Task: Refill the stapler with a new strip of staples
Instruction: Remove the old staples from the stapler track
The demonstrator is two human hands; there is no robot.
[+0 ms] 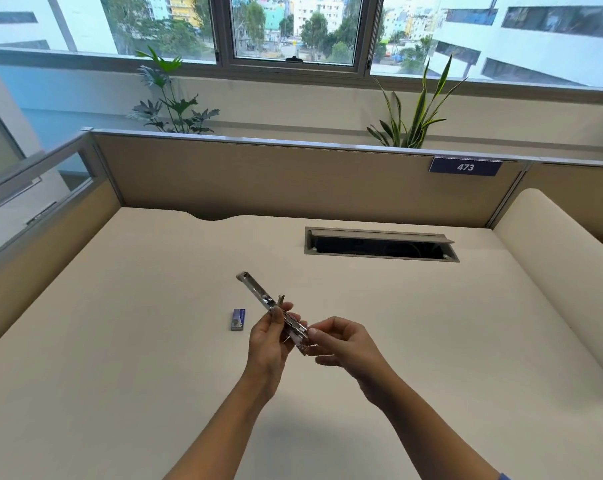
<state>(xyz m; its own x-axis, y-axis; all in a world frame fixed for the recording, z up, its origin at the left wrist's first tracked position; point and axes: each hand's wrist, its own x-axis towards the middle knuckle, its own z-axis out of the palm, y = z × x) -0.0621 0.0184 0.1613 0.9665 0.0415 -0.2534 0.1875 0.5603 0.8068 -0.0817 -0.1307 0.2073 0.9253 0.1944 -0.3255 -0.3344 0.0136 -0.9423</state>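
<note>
Both hands grip opened stapler [274, 310] above desk; left hand [268, 344] mid-body, right hand [345, 344] near end.

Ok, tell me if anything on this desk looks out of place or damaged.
Nothing stands out. The stapler is swung open, held above the desk by the left hand and right hand. The small blue box lies flat beside them.

An office: partitioned desk [189, 341], panel [293, 181] tagged 473, cable hatch [379, 244].
</note>
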